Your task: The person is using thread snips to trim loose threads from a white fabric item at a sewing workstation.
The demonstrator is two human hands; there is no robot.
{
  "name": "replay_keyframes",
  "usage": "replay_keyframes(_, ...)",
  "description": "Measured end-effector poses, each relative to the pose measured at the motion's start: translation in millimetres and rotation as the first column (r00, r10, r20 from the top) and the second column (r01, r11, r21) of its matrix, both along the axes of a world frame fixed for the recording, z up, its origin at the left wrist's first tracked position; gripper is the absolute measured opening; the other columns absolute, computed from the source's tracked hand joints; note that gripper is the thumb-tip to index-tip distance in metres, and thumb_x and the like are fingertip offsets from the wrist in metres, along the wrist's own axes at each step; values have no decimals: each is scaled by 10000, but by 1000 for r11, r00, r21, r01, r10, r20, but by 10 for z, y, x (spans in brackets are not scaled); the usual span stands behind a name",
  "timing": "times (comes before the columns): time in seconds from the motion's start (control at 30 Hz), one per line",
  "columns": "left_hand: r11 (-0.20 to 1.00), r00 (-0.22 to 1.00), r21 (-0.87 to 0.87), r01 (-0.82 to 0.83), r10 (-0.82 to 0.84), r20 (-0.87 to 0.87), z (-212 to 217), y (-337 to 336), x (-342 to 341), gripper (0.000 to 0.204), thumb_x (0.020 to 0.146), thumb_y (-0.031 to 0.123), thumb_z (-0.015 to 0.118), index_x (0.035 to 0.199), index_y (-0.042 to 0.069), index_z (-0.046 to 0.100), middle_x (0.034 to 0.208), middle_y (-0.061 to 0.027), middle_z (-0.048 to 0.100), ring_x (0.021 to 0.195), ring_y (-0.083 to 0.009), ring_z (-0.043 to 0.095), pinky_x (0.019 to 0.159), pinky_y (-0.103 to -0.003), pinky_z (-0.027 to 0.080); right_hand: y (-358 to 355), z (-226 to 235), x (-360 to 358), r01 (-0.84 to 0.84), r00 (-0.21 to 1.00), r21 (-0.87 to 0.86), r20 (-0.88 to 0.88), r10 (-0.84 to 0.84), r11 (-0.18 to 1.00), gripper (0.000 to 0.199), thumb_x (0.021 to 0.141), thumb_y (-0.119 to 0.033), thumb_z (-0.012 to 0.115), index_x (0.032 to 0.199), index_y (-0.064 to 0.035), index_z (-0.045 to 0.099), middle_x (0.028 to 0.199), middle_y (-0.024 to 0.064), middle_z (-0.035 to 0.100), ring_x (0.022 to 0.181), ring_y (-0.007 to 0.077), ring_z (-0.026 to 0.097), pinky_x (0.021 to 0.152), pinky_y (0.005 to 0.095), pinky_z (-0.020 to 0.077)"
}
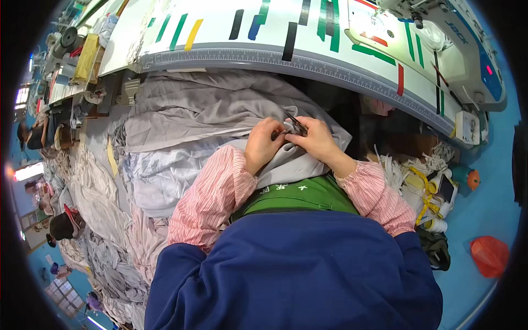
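A large piece of grey cloth (198, 104) lies bunched over my lap and spills to the left. My left hand (263, 144) pinches a fold of this cloth. Close beside it, my right hand (316, 137) holds small dark thread snips (297, 125) against the same fold. The two hands nearly touch. Pink striped sleeve covers run up both forearms.
A white sewing table (308, 33) with coloured tape strips and a ruler edge curves across the top. A white sewing machine (467, 49) stands at its right end. Heaps of grey cloth (104, 220) cover the floor on the left. Boxes, yellow tape and a red bag (488, 254) sit at the right.
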State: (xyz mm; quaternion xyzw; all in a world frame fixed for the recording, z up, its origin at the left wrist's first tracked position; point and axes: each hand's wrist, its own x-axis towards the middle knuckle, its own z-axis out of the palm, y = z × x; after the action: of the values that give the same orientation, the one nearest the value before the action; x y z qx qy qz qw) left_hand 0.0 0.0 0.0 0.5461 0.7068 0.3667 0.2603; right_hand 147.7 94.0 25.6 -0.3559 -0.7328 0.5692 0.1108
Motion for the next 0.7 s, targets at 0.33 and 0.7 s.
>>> replay_keyframes(0.33, 916, 899, 292, 275, -353, 260, 1272, 393, -48, 195, 769, 34, 647, 924, -11, 537, 813, -62, 560, 707, -118, 514, 653, -258, 439, 233, 1012, 277, 47, 877, -239, -454, -154, 970, 80, 838, -55, 583, 908, -26, 606, 725, -47, 564, 614, 22, 476, 522, 161, 347)
replay_keyframes(0.7, 618, 783, 661, 426, -618, 73, 2882, 937, 1167, 318, 754, 138, 663, 998, -16, 529, 791, -191, 595, 706, -329, 597, 618, -346, 460, 559, 2522, 1380, 155, 233, -282, -921, -313, 947, 256, 870, -207, 546, 1066, -68, 457, 927, 57, 488, 744, 134, 509, 646, 277, 452)
